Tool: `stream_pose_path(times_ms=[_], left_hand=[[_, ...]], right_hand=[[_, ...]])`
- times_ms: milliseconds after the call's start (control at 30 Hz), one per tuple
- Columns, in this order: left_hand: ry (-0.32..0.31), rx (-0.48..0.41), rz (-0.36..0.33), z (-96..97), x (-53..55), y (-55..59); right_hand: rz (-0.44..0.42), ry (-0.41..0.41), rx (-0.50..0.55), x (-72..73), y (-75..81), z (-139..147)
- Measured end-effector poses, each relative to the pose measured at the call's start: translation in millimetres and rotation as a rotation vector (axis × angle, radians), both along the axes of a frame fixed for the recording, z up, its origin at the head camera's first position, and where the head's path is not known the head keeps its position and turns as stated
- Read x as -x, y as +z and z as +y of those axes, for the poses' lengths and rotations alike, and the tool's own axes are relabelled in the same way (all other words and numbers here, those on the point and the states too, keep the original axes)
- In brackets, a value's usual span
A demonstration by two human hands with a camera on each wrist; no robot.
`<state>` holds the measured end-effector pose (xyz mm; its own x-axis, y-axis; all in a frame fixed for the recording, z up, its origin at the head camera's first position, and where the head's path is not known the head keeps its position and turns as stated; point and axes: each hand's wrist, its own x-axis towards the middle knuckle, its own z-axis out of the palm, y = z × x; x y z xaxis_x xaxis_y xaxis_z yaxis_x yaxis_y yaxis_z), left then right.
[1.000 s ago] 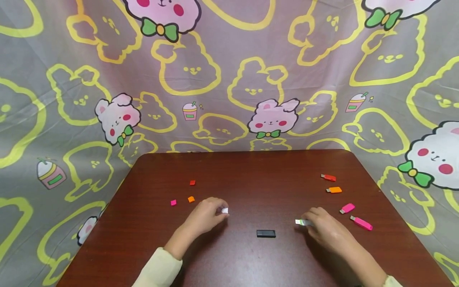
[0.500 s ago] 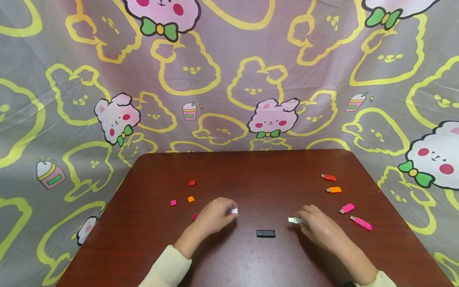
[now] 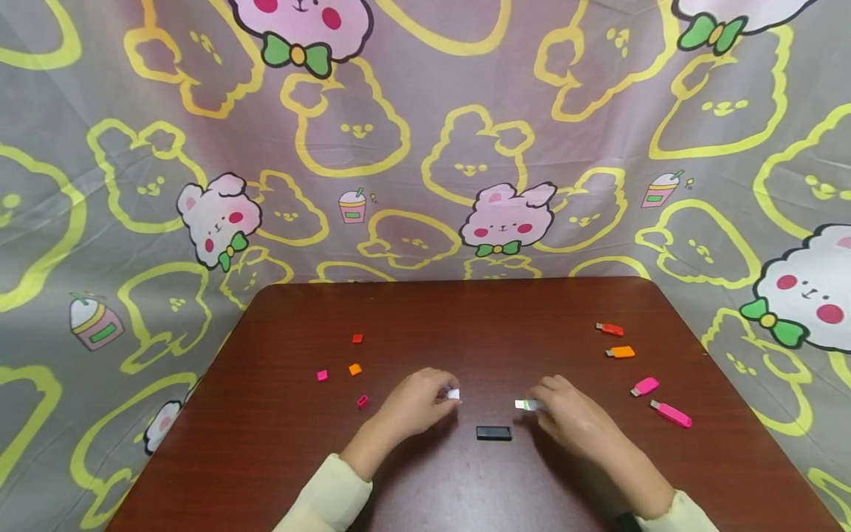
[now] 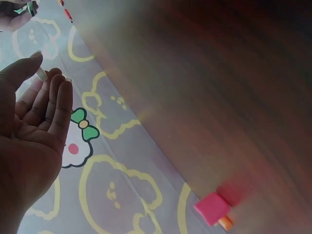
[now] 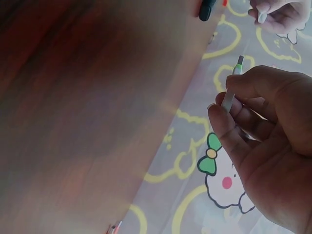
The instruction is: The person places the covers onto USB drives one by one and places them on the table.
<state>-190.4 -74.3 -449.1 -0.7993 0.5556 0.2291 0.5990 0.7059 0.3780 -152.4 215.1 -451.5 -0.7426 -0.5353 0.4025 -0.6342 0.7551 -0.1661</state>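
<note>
Between the thumb and fingers of my left hand (image 3: 420, 403) is a small white cap (image 3: 454, 394), also seen in the left wrist view as a white cap (image 4: 42, 74). My right hand (image 3: 573, 416) pinches a white USB stick (image 3: 530, 405), its bare plug pointing left toward the cap. A short gap separates stick and cap, both held above the table. In the right wrist view the USB stick (image 5: 228, 100) shows a green band near the plug. Just below that gap, a black USB stick (image 3: 494, 434) lies on the table.
On the left lie a red cap (image 3: 357, 338), an orange cap (image 3: 355, 369), a pink cap (image 3: 322, 375) and a dark pink cap (image 3: 362, 401). Along the right of the brown table (image 3: 465, 318) are several uncapped sticks, including an orange USB stick (image 3: 621, 352). A patterned cloth (image 3: 412, 185) surrounds the table.
Both hands have moved toward each other, the left one rightward with the white cap and the right one leftward with the white USB stick. The dark pink cap has come into view.
</note>
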Motion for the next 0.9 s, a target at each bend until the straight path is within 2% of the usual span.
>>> stream_pose_path(times_ms=[133,333,567,700,900], left_hand=[[-0.014,-0.005,-0.005,5.4,-0.1,0.2],[-0.023,-0.001,-0.008,11.5,-0.2,1.0],[-0.022,0.000,-0.021,17.6,-1.1,1.0],[-0.027,-0.003,-0.024,19.6,-0.5,0.2],[-0.052,-0.011,-0.001,22.4,0.5,-2.6]], right_hand=[[-0.012,-0.005,-0.002,0.9,0.9,-4],[0.027,0.019,0.016,3.5,0.3,-10],[0.004,0.012,0.006,4.1,3.8,-20],[0.007,0.033,0.010,6.5,5.2,-25],[-0.006,0.044,0.013,8.3,6.8,-33]])
